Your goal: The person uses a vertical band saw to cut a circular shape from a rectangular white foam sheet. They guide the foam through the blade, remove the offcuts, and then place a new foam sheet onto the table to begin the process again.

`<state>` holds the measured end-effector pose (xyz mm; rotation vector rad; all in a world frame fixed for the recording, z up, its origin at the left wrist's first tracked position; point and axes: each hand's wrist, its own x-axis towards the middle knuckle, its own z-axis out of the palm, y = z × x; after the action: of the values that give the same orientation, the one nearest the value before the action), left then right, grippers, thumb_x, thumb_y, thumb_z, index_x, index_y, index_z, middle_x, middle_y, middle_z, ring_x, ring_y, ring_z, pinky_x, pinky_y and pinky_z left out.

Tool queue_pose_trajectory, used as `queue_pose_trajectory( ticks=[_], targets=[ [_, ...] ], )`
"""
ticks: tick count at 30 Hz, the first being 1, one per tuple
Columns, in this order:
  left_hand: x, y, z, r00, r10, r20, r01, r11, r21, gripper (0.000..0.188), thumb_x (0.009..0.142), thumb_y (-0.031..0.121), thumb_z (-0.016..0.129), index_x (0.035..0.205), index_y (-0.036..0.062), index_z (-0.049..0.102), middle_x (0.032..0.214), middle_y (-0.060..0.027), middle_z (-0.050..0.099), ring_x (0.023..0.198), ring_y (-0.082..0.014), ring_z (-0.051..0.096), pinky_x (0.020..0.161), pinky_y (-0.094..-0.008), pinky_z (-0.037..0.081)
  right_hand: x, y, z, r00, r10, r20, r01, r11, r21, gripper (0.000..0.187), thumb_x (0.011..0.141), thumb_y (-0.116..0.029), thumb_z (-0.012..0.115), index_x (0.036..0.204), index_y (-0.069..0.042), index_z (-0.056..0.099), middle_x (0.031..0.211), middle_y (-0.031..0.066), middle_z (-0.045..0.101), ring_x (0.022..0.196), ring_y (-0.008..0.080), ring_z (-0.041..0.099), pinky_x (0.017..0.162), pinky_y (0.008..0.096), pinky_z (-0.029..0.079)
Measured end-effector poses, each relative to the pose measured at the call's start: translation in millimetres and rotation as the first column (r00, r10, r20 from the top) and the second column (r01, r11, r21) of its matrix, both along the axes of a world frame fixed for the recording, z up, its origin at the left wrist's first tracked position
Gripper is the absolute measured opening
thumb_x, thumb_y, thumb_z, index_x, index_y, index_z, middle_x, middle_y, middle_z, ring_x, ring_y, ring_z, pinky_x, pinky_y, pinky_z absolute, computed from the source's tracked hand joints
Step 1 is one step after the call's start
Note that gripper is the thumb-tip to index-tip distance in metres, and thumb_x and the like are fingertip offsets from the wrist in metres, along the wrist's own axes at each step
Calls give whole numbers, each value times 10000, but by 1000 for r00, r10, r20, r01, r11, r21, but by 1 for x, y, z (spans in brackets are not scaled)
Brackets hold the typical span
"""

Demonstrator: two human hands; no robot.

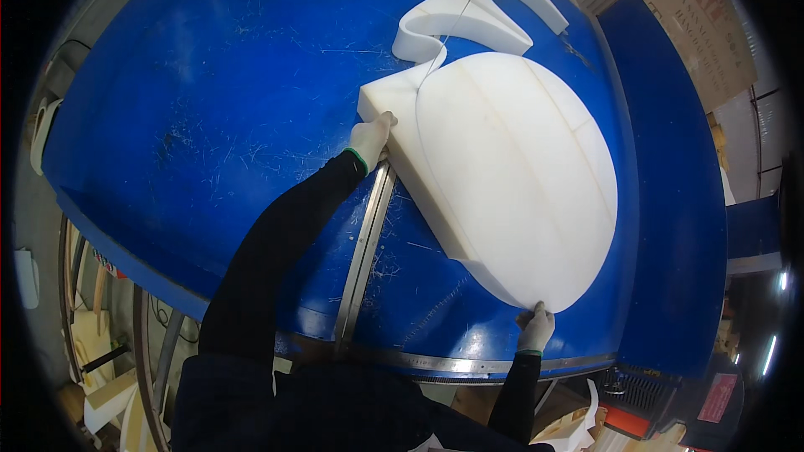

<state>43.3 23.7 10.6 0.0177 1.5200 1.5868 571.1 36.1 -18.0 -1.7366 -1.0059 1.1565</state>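
A thick white foam block (519, 167) with a rounded right side lies on the blue table. A thin dark line, a wire or narrow blade, comes down from the top and meets the block near its far left part. From there a cut line curves along the block, setting off a straight-edged strip (400, 130) on the left. My left hand (374, 137), in a pale glove, grips that strip's left side. My right hand (536, 328), also gloved, pinches the block's near tip. Beyond the block lies a wavy white foam offcut (465, 15).
The blue tabletop (226, 59) carries scattered white scraps and scratches. A metal rail (366, 251) runs across it toward me, and a metal strip (469, 365) edges its near side. A cardboard sheet (699, 29) stands at the far right. Foam pieces lie below left.
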Motion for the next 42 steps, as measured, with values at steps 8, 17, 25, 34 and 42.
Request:
queue_pose_trajectory(
  ticks=[8, 17, 25, 34, 42],
  targets=[
    [-13, 9, -3, 999, 15, -32, -16, 1000, -27, 583, 851, 350, 691, 1224, -88, 592, 1109, -140, 642, 962, -258, 626, 791, -395, 496, -16, -42, 6, 999, -19, -51, 16, 999, -51, 326, 1028, -303, 598, 1018, 17, 535, 759, 106, 612, 589, 207, 613, 537, 348, 568],
    [-13, -2, 4, 996, 58, -64, -54, 997, 63, 558, 858, 348, 708, 1139, -125, 618, 1058, -162, 673, 892, -262, 657, 759, -368, 523, -23, -74, 41, 982, 137, -131, -160, 971, -178, 325, 1035, -327, 579, 951, -15, 549, 745, 80, 552, 557, 177, 577, 498, 330, 547],
    [87, -50, 21, 920, -243, -307, 255, 967, 0, 1074, 816, 234, 809, 1512, -118, 70, 1341, -262, 534, 1216, -303, 583, 1011, -349, 488, 105, 76, 46, 886, -134, 445, 144, 989, 11, 738, 885, -704, 652, 921, 26, 549, 652, 26, 495, 521, 148, 481, 462, 308, 423],
    [97, -37, 1, 889, -162, -429, 178, 984, -3, 1075, 780, 140, 788, 1553, -53, 66, 1391, -285, 499, 1282, -349, 547, 1088, -362, 443, 94, 113, 8, 974, 112, 196, -112, 994, -15, 418, 1010, -432, 617, 936, -29, 532, 788, 26, 542, 627, 120, 523, 502, 282, 413],
    [91, -35, 11, 884, -168, -437, 175, 984, -24, 1062, 772, 134, 781, 1554, -41, 86, 1345, -269, 542, 1239, -335, 582, 1056, -357, 466, 106, 106, 3, 964, 155, 218, -141, 987, -78, 321, 1010, -384, 631, 948, -79, 553, 804, 14, 569, 638, 114, 560, 503, 272, 457]
  ],
)
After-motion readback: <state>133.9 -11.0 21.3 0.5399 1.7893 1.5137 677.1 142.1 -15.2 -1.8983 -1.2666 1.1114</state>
